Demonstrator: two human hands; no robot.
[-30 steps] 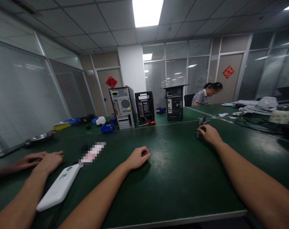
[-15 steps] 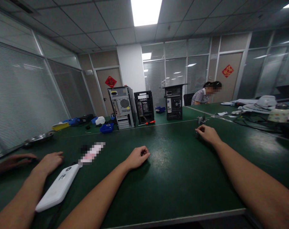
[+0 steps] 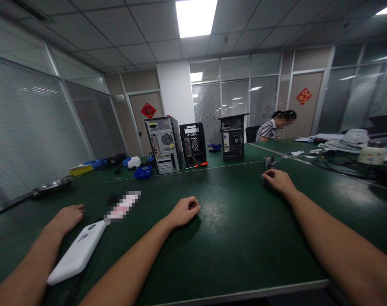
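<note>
My left hand (image 3: 184,211) rests on the green table with its fingers curled into a loose fist, and nothing shows in them. Farther right, my right hand (image 3: 279,180) pinches a small grey piece (image 3: 263,181) at the tabletop; the fingers partly cover it and its kind is unclear. Just beyond that hand stand small metal cylinders (image 3: 271,162).
Another person's hand (image 3: 66,217) lies at the left beside a white case (image 3: 80,250). Computer towers (image 3: 163,144) stand across the table, with a red screwdriver (image 3: 201,164) and a blue tray (image 3: 143,171) near them. Cables (image 3: 337,163) lie at right. A person (image 3: 270,129) sits beyond.
A second hand at the far left edge, near the other person's hand, has gone out of view. My two hands have stayed in place.
</note>
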